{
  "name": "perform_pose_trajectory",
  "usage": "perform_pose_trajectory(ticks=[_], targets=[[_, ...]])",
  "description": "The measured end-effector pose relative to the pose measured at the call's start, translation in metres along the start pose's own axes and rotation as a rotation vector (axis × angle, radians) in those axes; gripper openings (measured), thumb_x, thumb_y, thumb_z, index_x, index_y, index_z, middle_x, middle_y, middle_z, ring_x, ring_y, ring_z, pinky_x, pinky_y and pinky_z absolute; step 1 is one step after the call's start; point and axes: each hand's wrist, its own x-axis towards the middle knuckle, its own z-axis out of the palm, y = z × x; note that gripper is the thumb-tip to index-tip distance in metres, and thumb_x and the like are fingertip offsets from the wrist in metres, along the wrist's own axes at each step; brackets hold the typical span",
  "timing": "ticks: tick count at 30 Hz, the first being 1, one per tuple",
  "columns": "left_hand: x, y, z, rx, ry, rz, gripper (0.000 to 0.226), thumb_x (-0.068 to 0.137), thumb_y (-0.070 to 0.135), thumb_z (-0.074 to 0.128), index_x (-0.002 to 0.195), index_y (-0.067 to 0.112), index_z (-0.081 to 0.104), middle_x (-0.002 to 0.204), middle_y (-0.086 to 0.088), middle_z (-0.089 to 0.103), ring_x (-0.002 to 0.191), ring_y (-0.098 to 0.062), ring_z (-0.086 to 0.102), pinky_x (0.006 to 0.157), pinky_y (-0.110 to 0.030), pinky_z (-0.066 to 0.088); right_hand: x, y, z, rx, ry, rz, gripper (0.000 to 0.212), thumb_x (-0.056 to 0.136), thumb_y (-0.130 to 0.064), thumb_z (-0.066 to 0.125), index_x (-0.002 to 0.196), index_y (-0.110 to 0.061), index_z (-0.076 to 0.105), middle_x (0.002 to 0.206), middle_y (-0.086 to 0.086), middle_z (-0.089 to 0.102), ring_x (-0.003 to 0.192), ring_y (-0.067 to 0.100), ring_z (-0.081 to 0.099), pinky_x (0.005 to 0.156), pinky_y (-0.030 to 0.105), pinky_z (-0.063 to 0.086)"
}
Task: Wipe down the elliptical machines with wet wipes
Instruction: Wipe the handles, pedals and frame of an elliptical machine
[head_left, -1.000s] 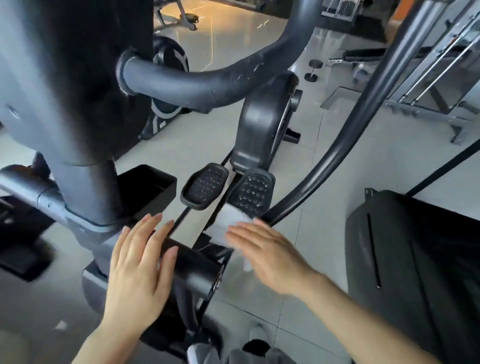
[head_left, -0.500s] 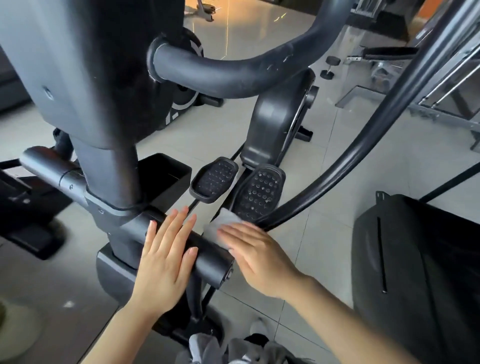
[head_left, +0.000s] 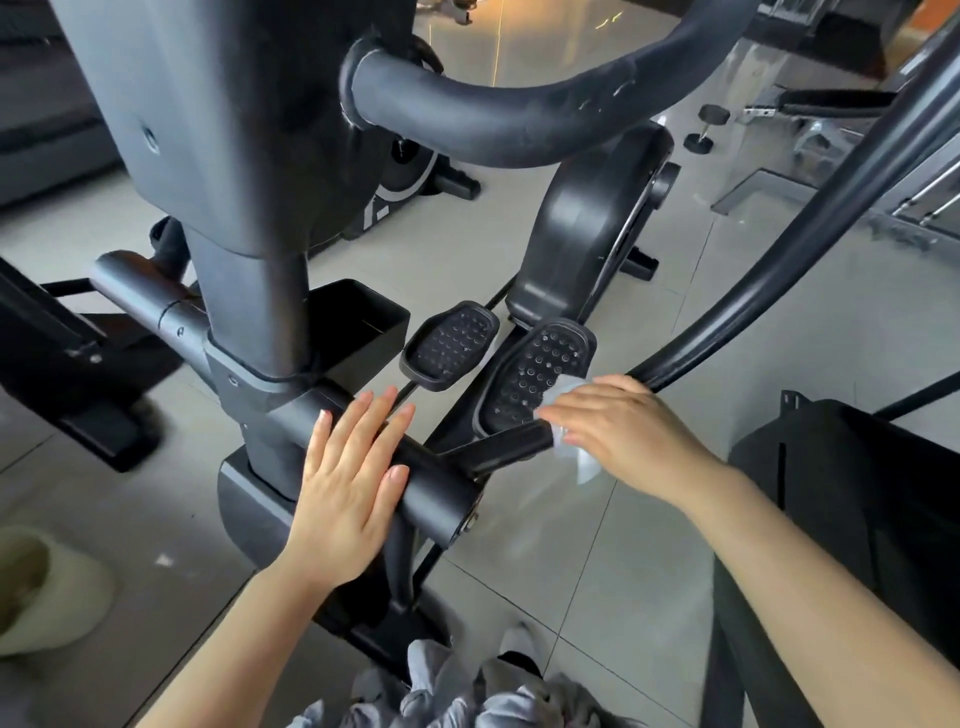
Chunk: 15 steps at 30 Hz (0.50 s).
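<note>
White wipe (head_left: 566, 395) on studded pedal (head_left: 535, 376)

Single view, head-worn, wide-angle. Looks forward and steeply down from above an elliptical machine (head_left: 249, 218), whose column and curved handlebar (head_left: 519, 119) fill the upper frame at close range. Both hands sit in the lower middle, near the lens: left hand (head_left: 348, 483) and right hand (head_left: 628, 431), forearms entering from the bottom edge. Pedals (head_left: 535, 369) lie just beyond. Straight lines bow toward the edges; grey tiled floor (head_left: 649, 561) recedes to the top
</note>
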Motion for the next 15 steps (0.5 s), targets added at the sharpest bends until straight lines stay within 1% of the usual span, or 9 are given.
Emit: perform_pose_trajectory(ticks=[2, 3, 4, 5, 6, 8, 12, 13, 15], targets=[[-0.001, -0.001, -0.001, 0.001, -0.004, 0.001, 0.048, 0.107, 0.035, 0.018, 0.152, 0.019, 0.029, 0.154, -0.006, 0.037, 0.147, -0.025, 0.025, 0.122, -0.037, 0.001, 0.013, -0.017, -0.001, 0.159, -0.098, -0.009, 0.033, 0.086, -0.024, 0.06, 0.116, -0.019, 0.073, 0.114, -0.005, 0.072, 0.106, 0.017, 0.067, 0.095, 0.021, 0.034], [-0.001, -0.001, -0.001, 0.002, -0.003, 0.0, 0.048, 0.107, 0.035, 0.018, 0.152, 0.019, 0.028, 0.154, -0.007, 0.037, 0.146, -0.025, 0.025, 0.122, -0.037, 0.001, 0.021, -0.026, 0.001, 0.247, -0.147, -0.015, 0.035, 0.088, -0.025, 0.057, 0.119, -0.018, 0.071, 0.118, -0.004, 0.071, 0.111, 0.017, 0.065, 0.097, 0.019, 0.034], [-0.001, -0.001, -0.002, 0.004, 0.0, 0.001, 0.048, 0.108, 0.035, 0.018, 0.152, 0.019, 0.028, 0.154, -0.007, 0.038, 0.146, -0.025, 0.026, 0.122, -0.037, 0.001, 0.03, -0.036, 0.002, 0.307, -0.186, -0.025, 0.037, 0.089, -0.027, 0.055, 0.122, -0.018, 0.07, 0.121, -0.004, 0.069, 0.114, 0.017, 0.063, 0.101, 0.021, 0.036], [-0.001, -0.001, -0.001, 0.007, 0.007, 0.001, 0.049, 0.108, 0.035, 0.018, 0.151, 0.018, 0.029, 0.154, -0.007, 0.038, 0.146, -0.025, 0.026, 0.122, -0.037, 0.001, 0.038, -0.046, 0.004, 0.347, -0.221, -0.036, 0.038, 0.09, -0.029, 0.054, 0.124, -0.019, 0.068, 0.124, -0.004, 0.068, 0.116, 0.018, 0.063, 0.104, 0.028, 0.04], [0.0, -0.001, -0.001, 0.009, 0.012, 0.001, 0.049, 0.108, 0.035, 0.017, 0.151, 0.017, 0.03, 0.154, -0.007, 0.038, 0.146, -0.025, 0.026, 0.122, -0.037, 0.001, 0.045, -0.056, 0.007, 0.379, -0.252, -0.048, 0.038, 0.091, -0.031, 0.053, 0.125, -0.021, 0.068, 0.125, -0.004, 0.067, 0.117, 0.019, 0.062, 0.102, 0.036, 0.043], [-0.001, -0.001, 0.0, 0.017, 0.015, -0.002, 0.049, 0.108, 0.036, 0.018, 0.151, 0.016, 0.031, 0.154, -0.008, 0.038, 0.146, -0.025, 0.026, 0.122, -0.037, 0.002, 0.052, -0.069, 0.013, 0.435, -0.285, -0.07, 0.035, 0.094, -0.029, 0.052, 0.126, -0.024, 0.066, 0.127, -0.007, 0.066, 0.118, 0.018, 0.062, 0.098, 0.039, 0.046], [-0.004, 0.0, 0.0, 0.04, 0.003, 0.002, 0.05, 0.107, 0.035, 0.018, 0.15, 0.015, 0.033, 0.155, -0.006, 0.038, 0.146, -0.024, 0.026, 0.122, -0.035, 0.001, 0.038, -0.055, 0.014, 0.435, -0.244, -0.066, 0.034, 0.1, -0.026, 0.046, 0.127, -0.02, 0.066, 0.123, -0.002, 0.069, 0.113, 0.021, 0.062, 0.097, 0.035, 0.045], [-0.004, 0.001, 0.0, 0.047, 0.0, 0.002, 0.05, 0.107, 0.035, 0.018, 0.15, 0.015, 0.035, 0.154, -0.005, 0.039, 0.145, -0.024, 0.028, 0.122, -0.035, 0.002, 0.032, -0.046, 0.011, 0.383, -0.197, -0.035, 0.033, 0.099, -0.026, 0.045, 0.123, -0.02, 0.068, 0.118, 0.0, 0.071, 0.108, 0.023, 0.063, 0.093, 0.033, 0.045], [-0.002, 0.003, -0.002, 0.063, 0.004, -0.016, 0.049, 0.107, 0.035, 0.018, 0.148, 0.015, 0.038, 0.149, -0.005, 0.046, 0.14, -0.025, 0.036, 0.122, -0.035, 0.005, 0.018, -0.025, 0.001, 0.24, -0.025, 0.015, 0.028, 0.094, -0.021, 0.051, 0.11, -0.021, 0.074, 0.109, -0.003, 0.074, 0.1, 0.017, 0.066, 0.086, 0.023, 0.043]])
